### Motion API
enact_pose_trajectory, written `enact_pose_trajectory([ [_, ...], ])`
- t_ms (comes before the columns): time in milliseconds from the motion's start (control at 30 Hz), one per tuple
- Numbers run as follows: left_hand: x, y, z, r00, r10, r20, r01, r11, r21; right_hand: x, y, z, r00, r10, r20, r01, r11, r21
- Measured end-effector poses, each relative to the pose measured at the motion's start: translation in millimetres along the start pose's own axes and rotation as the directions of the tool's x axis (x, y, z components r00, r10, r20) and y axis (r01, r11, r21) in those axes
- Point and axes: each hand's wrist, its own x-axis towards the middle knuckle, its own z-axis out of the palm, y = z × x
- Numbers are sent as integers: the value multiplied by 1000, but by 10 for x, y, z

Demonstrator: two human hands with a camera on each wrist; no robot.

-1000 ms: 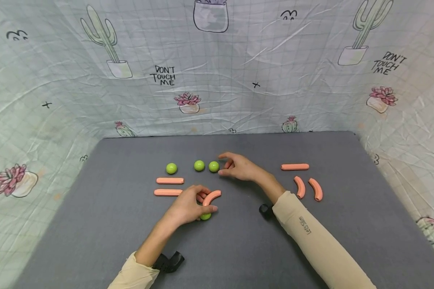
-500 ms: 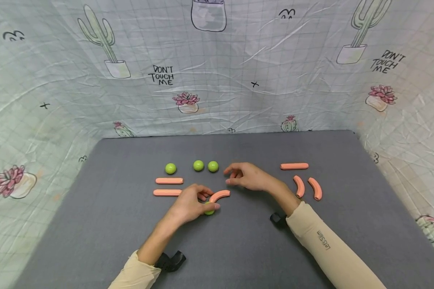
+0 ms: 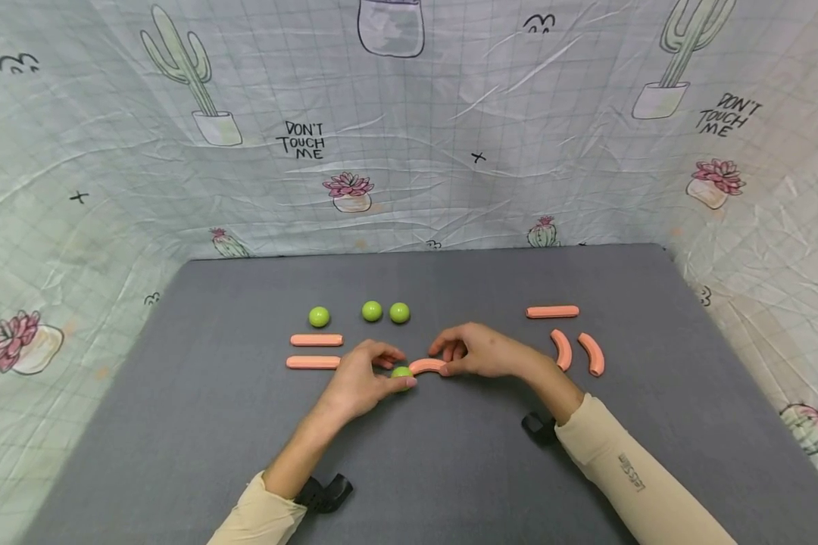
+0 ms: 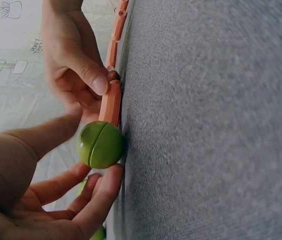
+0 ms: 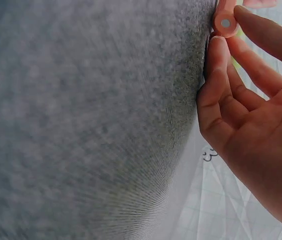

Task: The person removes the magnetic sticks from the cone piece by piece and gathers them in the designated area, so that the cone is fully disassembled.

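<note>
At the middle of the table, a green ball [image 3: 401, 375] touches one end of a curved orange rod [image 3: 426, 366]. My left hand [image 3: 363, 381] holds the ball between thumb and fingertips; in the left wrist view the ball [image 4: 101, 145] shows a groove around it. The right hand [image 3: 485, 350] pinches the rod's other end with thumb and fingers. That end [image 5: 225, 23] bears a pale round disc in the right wrist view. Both pieces lie at or just above the table surface; I cannot tell which.
Behind the hands sit green balls [image 3: 372, 311]. Straight orange rods [image 3: 316, 341] lie left of my left hand. At right are another straight rod [image 3: 552, 312] and two curved ones [image 3: 591, 354], one close to the right forearm. A printed cloth [image 3: 409, 204] surrounds the grey table [image 3: 177, 424].
The curved rod and green ball have shifted right, and the rod has turned to lie more crosswise. My right hand came from beside the back balls and took hold of the rod's free end.
</note>
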Motion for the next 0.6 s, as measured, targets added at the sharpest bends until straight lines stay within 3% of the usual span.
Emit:
enact_pose_trajectory([
  [233,-16,-15,-22,1000,15,9,-15,1000,13,26,3,35,1000,3,-17,-3,1000,-29],
  [600,17,-53,-14,999,-6,46,8,999,-52,7,-28,56,1000,10,-27,-11,999,-36],
])
